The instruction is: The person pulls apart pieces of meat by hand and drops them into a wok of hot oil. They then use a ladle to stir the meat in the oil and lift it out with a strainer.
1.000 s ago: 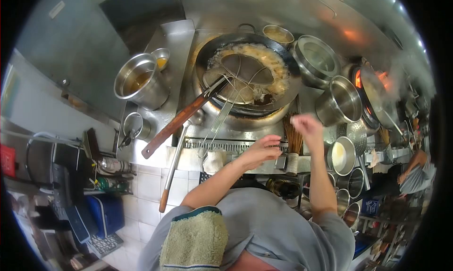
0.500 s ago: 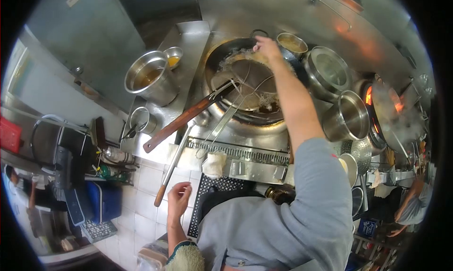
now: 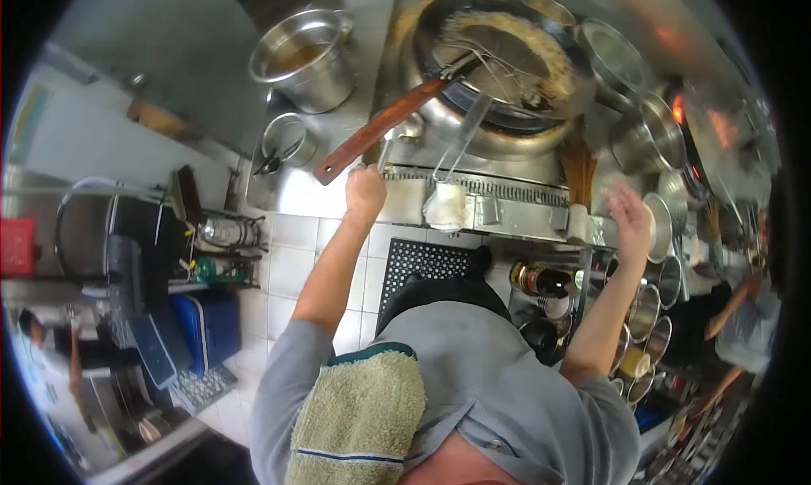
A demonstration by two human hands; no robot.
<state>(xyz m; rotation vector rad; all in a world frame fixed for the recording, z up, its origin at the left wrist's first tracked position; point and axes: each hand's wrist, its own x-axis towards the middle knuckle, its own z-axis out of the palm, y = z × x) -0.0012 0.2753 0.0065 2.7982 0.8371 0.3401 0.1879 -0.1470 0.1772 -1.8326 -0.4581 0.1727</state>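
Observation:
My left hand [image 3: 366, 191] is closed at the stove's front edge, beside the metal shaft of a ladle [image 3: 410, 127] and just below the end of a long wooden handle [image 3: 372, 143]. What its fingers hold is hidden. That handle reaches over the big wok [image 3: 431, 29], which contains bubbling, foamy liquid. Across the wok lies a wire-framed strainer [image 3: 507, 58] with a looped metal handle [image 3: 465, 134]. My right hand [image 3: 629, 219] has its fingers apart and looks empty. It is near a bamboo brush [image 3: 579, 171] and a pale bowl [image 3: 659, 227].
A steel pot of brownish liquid [image 3: 304, 79] and a smaller steel container [image 3: 289, 138] stand at left. A folded white cloth [image 3: 446, 206] hangs at the front edge. Flames [image 3: 722, 130] burn around another wok at right. A perforated mat [image 3: 427, 261] lies on the floor.
My right hand has drawn back from above the wok to the right front edge. My left hand has moved forward to the wooden handle's end and closed. The view has shifted.

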